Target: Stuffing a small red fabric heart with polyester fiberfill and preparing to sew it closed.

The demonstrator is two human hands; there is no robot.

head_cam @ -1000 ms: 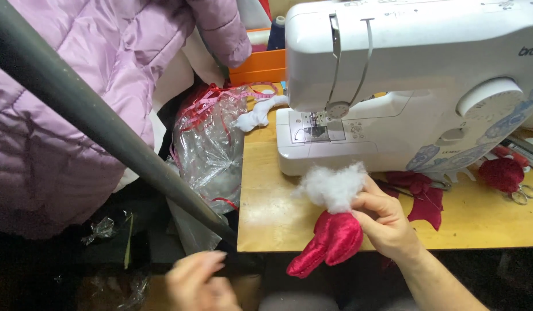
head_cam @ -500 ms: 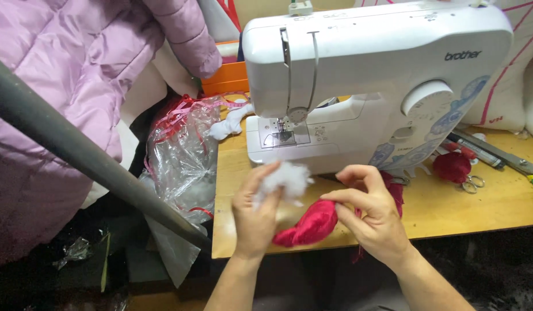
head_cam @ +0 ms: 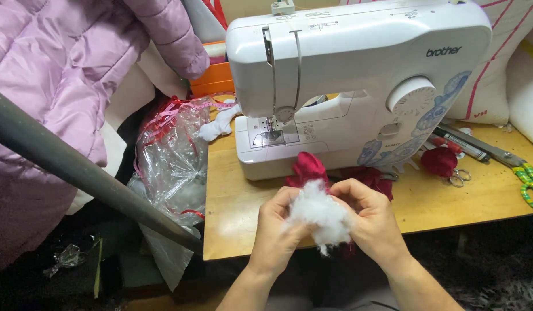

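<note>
My left hand (head_cam: 276,227) and my right hand (head_cam: 370,222) meet over the front edge of the wooden table (head_cam: 232,213). Between them they pinch a wad of white stuffing (head_cam: 319,214). A small red satin fabric piece (head_cam: 307,167) sticks up behind the stuffing, gripped by my right hand; its lower part is hidden by the fluff and fingers. Just behind stands a white sewing machine (head_cam: 358,69).
A clear plastic bag (head_cam: 171,161) with red scraps hangs off the table's left edge. More red fabric (head_cam: 439,160), small scissors (head_cam: 460,175) and larger shears (head_cam: 479,144) lie at right. A pink quilted jacket (head_cam: 53,86) and a dark slanted pole (head_cam: 88,173) fill the left.
My left hand came up from below the table and joined my right hand on the stuffing. The red piece turned upright, and the stuffing now sits in front of it.
</note>
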